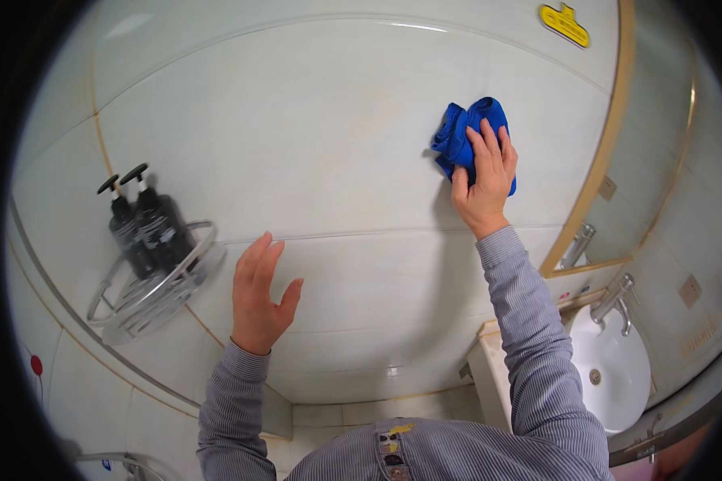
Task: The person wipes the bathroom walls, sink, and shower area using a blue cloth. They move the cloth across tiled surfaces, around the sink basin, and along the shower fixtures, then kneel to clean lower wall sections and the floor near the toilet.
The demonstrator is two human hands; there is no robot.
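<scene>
A crumpled blue cloth (457,141) lies flat against the white tiled wall (313,138), under the fingers of my right hand (486,174). The palm side of that hand is turned to the wall and hidden. My left hand (259,294) is raised in front of the wall, fingers apart, with nothing in it. It is nearest to a metal corner shelf (207,237), just to its left. On that shelf stand two black pump bottles (162,234) bearing writing.
At the right, a wood-framed mirror (620,144) hangs above a white washbasin (614,367) with a chrome faucet (614,297). A yellow sticker (564,25) is on the wall at the top right. A shower fitting (132,466) shows at the lower left.
</scene>
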